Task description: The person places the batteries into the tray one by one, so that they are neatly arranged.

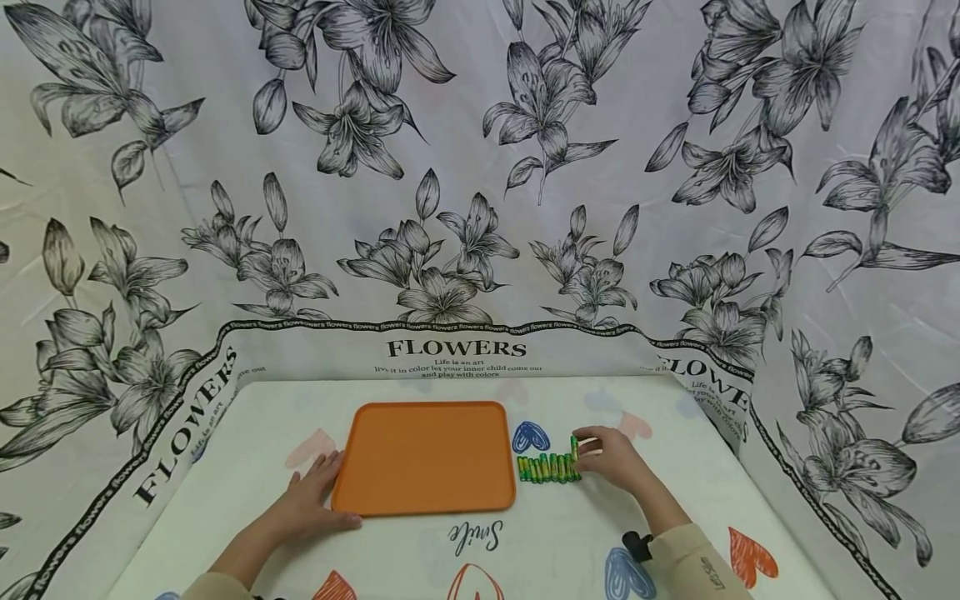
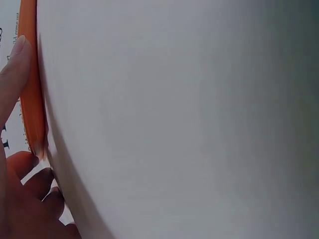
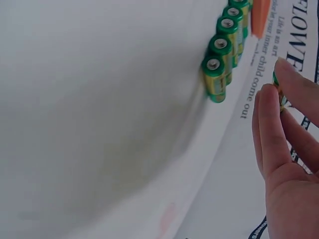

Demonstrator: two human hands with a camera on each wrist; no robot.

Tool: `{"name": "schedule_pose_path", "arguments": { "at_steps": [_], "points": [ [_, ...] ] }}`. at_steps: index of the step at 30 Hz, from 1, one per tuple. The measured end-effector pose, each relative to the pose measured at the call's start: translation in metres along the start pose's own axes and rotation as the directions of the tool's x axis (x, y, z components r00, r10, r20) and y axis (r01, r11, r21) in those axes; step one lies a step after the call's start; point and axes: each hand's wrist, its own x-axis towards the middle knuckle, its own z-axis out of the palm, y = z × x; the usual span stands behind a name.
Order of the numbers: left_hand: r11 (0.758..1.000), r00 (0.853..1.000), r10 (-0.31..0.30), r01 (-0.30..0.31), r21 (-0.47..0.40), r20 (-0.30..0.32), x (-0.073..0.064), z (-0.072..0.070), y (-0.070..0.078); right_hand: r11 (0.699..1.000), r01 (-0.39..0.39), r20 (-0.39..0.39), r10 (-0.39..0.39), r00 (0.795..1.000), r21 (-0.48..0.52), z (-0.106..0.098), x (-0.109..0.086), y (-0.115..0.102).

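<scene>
An orange tray lies flat on the table in the head view. My left hand rests against its near left corner, the thumb along the front edge and the fingers spread by the left side. Beside the tray's right side stands a row of green-and-gold batteries, packed close together. My right hand pinches one battery just above the row's right end. In the right wrist view that battery is mostly hidden between thumb and fingers, apart from the row of batteries, which stand upright.
A white tablecloth printed with hearts and the word Smile covers the table. Behind and at both sides hangs a white flower-print cloth with a black lettered band.
</scene>
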Motion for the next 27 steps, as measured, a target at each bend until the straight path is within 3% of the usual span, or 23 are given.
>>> {"name": "schedule_pose_path", "arguments": {
  "at_steps": [13,27],
  "points": [
    [1.0,1.0,-0.016,0.016,-0.005,0.016,0.0,-0.002,-0.002,1.0,0.024,0.027,-0.025,0.999,0.019,0.005,0.002,-0.026],
    [1.0,1.0,-0.024,0.024,-0.002,0.01,0.001,0.0,-0.003,0.997,0.069,0.052,-0.071,0.996,0.035,0.024,0.012,-0.048]
  ]
}}
